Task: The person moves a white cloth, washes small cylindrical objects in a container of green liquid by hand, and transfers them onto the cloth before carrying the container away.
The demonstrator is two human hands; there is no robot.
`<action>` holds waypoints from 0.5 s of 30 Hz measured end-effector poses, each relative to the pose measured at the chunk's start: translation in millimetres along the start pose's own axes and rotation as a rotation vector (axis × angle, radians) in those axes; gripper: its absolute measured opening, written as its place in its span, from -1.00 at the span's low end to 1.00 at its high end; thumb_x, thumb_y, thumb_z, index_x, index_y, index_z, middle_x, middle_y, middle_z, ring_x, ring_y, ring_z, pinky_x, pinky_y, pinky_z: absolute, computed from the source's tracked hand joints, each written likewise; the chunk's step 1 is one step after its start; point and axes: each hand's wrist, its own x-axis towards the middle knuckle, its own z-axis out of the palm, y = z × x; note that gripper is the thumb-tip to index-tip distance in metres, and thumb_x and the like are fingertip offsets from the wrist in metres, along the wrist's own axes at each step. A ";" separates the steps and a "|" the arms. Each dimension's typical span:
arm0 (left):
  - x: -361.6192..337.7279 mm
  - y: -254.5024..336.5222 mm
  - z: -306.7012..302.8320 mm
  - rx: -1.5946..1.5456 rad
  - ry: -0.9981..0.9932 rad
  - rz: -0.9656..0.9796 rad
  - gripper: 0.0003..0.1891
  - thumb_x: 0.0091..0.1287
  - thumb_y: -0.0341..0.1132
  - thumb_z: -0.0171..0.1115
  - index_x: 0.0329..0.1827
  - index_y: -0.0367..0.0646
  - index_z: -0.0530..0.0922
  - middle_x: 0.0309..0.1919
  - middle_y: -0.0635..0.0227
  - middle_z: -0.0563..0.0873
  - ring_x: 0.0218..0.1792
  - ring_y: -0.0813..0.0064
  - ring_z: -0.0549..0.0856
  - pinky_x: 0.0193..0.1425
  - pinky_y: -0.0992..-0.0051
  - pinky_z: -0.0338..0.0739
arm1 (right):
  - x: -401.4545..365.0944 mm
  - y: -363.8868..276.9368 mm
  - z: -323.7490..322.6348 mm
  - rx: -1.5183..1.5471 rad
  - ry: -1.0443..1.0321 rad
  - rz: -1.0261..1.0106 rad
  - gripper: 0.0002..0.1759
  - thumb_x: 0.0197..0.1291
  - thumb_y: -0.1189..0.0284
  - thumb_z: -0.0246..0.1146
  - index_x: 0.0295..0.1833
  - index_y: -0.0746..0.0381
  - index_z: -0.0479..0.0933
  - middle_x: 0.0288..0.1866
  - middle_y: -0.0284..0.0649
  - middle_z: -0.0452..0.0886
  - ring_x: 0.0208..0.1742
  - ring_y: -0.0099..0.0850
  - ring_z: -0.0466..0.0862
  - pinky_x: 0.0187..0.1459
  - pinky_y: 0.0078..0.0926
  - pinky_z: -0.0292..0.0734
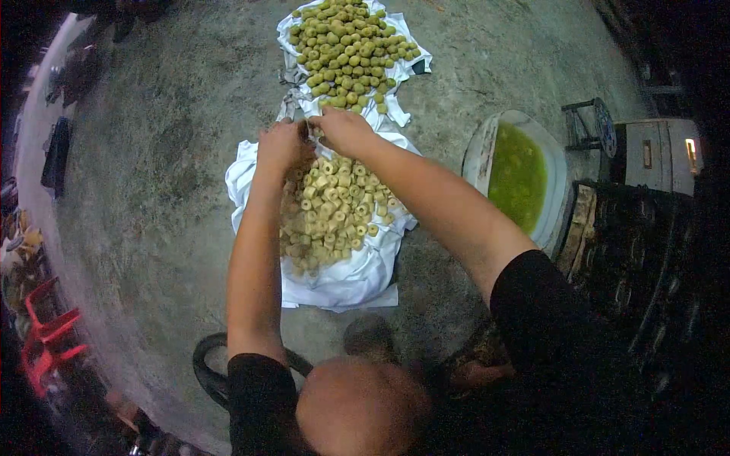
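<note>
Both arms stretch forward over a white cloth (346,285) on the floor, which bears a heap of pale yellow, short cylindrical pieces with holes through the middle (334,205). My left hand (287,144) is at the cloth's far left edge, its fingers curled and partly hidden. Close beside it is my right hand (344,131), with bent fingers pointing left towards the left hand. The fingers of both hands seem closed at the far edge, near white fabric; what they grip is too small to make out. Beyond them, round green-yellow fruits (350,53) lie piled on a second white cloth (411,47).
On the right stands a pale basin (557,182) with green liquid (517,178). Behind it are a dark stool-like stand (601,129) and a light cabinet (658,156). A red plastic chair (49,334) is at the left. Grey concrete floor (160,228) surrounds the cloths.
</note>
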 end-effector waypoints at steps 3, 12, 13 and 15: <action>4.1 4.8 -1.3 -0.021 -0.050 -0.044 -0.55 0.09 -0.05 0.44 0.04 0.06 0.64 -0.05 0.22 0.71 0.05 0.13 0.70 0.12 -0.05 0.49 | 0.5 -4.0 0.5 0.008 0.052 0.019 -0.69 0.37 0.23 0.13 0.13 0.08 0.57 -0.01 0.06 0.65 0.08 0.05 0.67 0.08 -0.05 0.57; 13.0 4.8 5.6 -0.088 -0.044 -0.118 -0.49 0.11 -0.01 0.44 0.14 0.10 0.62 -0.05 0.23 0.73 0.07 0.13 0.69 0.15 -0.11 0.45 | -24.2 -8.3 -33.8 0.227 0.166 0.069 -0.66 0.15 0.40 0.34 0.06 0.20 0.57 -0.03 -0.02 0.71 -0.06 -0.12 0.73 -0.02 -0.20 0.62; 12.8 2.4 10.0 -0.154 -0.044 -0.135 -0.49 0.11 0.00 0.44 0.14 0.10 0.63 -0.05 0.24 0.73 0.08 0.13 0.69 0.15 -0.13 0.45 | -30.0 -6.2 -39.7 0.365 0.207 0.125 -0.64 0.13 0.40 0.37 0.06 0.21 0.56 -0.05 -0.03 0.71 -0.10 -0.16 0.74 -0.05 -0.23 0.63; 7.3 2.3 9.9 -0.134 -0.014 -0.089 -0.53 0.13 0.00 0.43 0.12 0.13 0.65 -0.05 0.25 0.74 0.08 0.13 0.69 0.14 -0.15 0.44 | -40.0 6.1 -41.9 0.636 0.331 0.169 -0.62 0.14 0.36 0.42 0.05 0.23 0.56 -0.12 -0.12 0.70 -0.18 -0.36 0.75 -0.17 -0.41 0.65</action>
